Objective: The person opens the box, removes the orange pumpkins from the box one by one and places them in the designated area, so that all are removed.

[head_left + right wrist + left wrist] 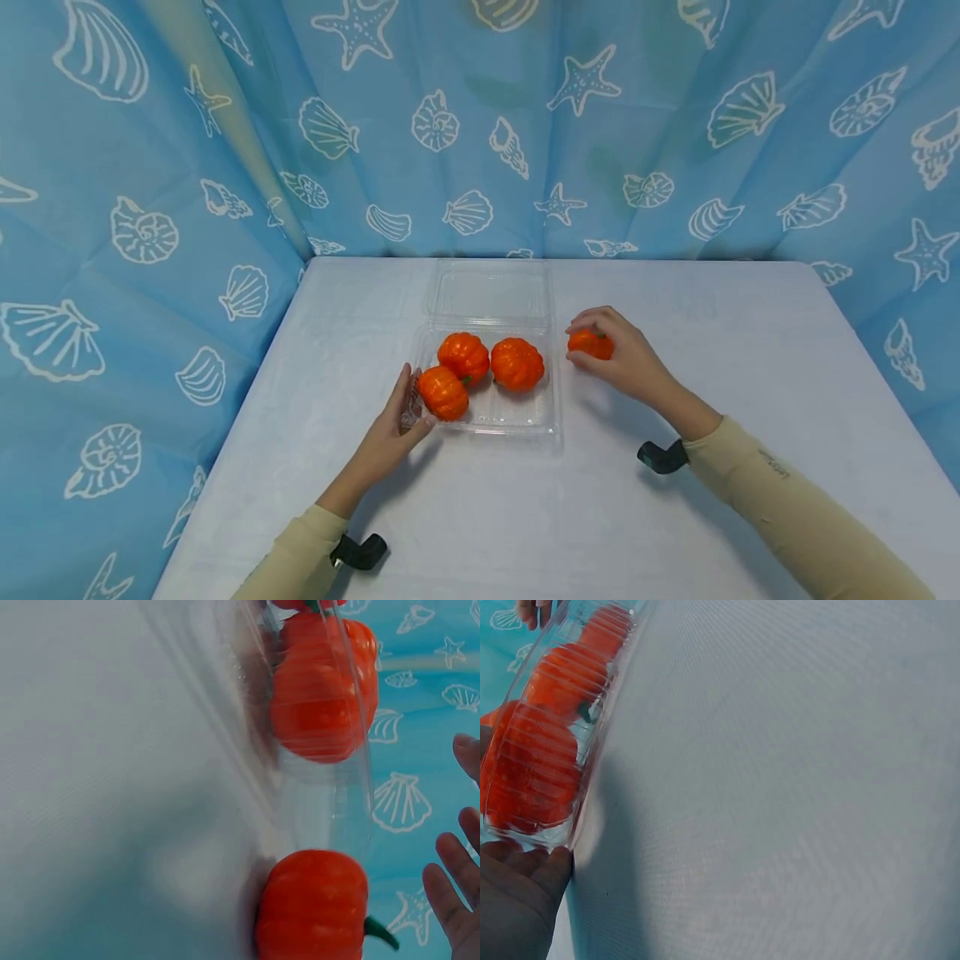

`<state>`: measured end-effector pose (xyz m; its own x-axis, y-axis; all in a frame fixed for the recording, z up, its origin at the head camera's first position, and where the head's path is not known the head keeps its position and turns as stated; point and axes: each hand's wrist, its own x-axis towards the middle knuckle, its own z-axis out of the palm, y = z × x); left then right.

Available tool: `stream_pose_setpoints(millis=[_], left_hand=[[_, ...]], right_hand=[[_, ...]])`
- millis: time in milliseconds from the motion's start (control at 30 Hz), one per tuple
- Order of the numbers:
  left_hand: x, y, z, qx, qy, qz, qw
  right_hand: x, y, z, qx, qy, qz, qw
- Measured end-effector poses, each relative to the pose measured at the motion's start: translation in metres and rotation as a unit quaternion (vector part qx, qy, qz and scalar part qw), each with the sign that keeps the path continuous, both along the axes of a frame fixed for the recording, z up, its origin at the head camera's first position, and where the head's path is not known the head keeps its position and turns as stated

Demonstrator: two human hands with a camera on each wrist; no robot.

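A clear plastic clamshell container (pixel 517 414) stands on the table with its lid (pixel 491 292) folded back. Inside are three small orange pumpkins (pixel 517 364), two of them close together at the left. My left hand (pixel 386 442) holds the container's near left corner, thumb at the front and fingers along the side wall. Just right of the container, another pumpkin (pixel 313 907) with a green stem sits on the table. Over it is my right hand (pixel 626 354), thumb and fingers spread; the right wrist view shows a gap between fingers and pumpkin.
A white cloth covers the table (pixel 465 517). Behind and to the sides hangs a blue curtain (pixel 480 125) with white shells and starfish. Black wrist mounts (pixel 662 457) stick out below both sleeves.
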<state>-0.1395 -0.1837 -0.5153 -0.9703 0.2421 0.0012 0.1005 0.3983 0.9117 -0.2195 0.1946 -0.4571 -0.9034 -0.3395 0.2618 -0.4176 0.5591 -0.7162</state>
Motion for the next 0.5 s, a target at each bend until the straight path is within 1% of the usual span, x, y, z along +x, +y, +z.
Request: stream_pose_setpoints(millis=[100,233,500], left_hand=[[0.0,0.0,0.0,0.006,-0.003,-0.001,1.0],[0.0,0.0,-0.001,0.001,-0.005,0.0,1.0],[0.0,0.001,0.003,-0.005,-0.001,0.005,1.0]], right_hand=[[-0.001,-0.005,0.001,0.005,0.004,0.019,0.9998],[-0.003,-0.014,0.002,0.006,0.007,0.042,0.9991],[-0.007,-0.03,0.007,0.013,0.011,0.078,0.9968]])
